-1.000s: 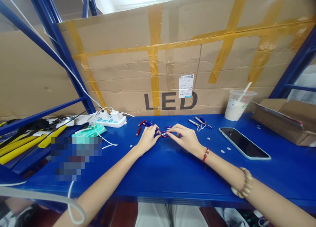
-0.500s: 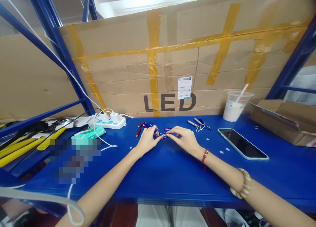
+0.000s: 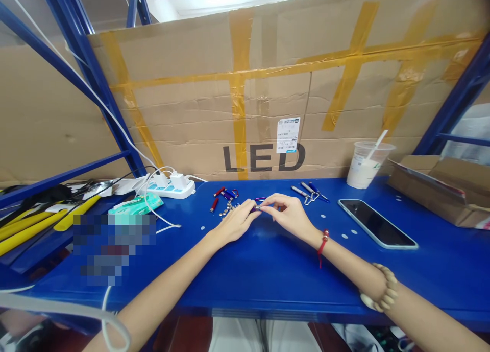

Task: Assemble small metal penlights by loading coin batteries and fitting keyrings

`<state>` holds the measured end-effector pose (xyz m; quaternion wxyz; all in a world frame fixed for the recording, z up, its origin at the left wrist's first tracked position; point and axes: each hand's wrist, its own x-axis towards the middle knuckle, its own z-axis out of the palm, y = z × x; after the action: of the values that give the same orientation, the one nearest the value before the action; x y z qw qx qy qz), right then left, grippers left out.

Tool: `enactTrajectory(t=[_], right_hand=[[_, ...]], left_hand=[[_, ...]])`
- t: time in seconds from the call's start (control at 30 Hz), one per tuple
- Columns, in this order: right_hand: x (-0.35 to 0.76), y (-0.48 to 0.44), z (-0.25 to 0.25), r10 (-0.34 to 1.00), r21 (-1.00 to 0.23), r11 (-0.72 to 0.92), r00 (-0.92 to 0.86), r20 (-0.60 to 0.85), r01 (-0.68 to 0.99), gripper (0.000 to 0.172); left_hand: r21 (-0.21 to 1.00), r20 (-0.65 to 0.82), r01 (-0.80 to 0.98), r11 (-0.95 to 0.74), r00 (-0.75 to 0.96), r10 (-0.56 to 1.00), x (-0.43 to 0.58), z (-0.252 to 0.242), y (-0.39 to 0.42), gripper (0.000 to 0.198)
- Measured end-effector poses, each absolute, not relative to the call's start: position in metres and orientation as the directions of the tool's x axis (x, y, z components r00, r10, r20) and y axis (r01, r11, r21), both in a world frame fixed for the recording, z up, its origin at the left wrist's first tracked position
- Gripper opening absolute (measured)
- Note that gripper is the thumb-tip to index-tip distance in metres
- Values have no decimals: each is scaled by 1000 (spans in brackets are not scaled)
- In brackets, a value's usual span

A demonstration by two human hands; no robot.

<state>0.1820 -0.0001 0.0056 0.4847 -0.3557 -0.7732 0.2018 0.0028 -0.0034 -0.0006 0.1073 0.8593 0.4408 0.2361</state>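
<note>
Tube, small, dark, bright at 1 end, is between the fingertips of 2 hands, just over the blue tabletop. Step looks like fitting or opening at that bright end; can't tell which, fingers cover the joint. Next move probably calls for keeping both ends in line and light fingertip force.

Grip: left hand closed round the body, fingers over thumb. Right hand pinches the bright end, thumb to index, no gap visible.

Just beside the left hand: loose silver discs, count unclear, easy to knock. Past those, 2 red tubes and some blue tubes. Purple piece lies behind the right fingers. Farther right: silver tubes with clips, then phone.
</note>
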Motion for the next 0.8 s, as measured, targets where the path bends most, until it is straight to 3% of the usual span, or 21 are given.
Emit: enactTrajectory(t=[0.3,0.53,0.8], right_hand=[[187,4,5,827,-718,554,-375,418,421,17],[192,4,4,790,-608,613,-417,449,505,9],[190,6,-3,851,-640,523,-386,356,563,16]], left_hand=[[301,301,702,-645,572,763,-1,-4,-10,21],[142,208,783,-606,575,791,5,-3,-17,24],[81,267,775,-627,589,763,4,-12,-11,20]])
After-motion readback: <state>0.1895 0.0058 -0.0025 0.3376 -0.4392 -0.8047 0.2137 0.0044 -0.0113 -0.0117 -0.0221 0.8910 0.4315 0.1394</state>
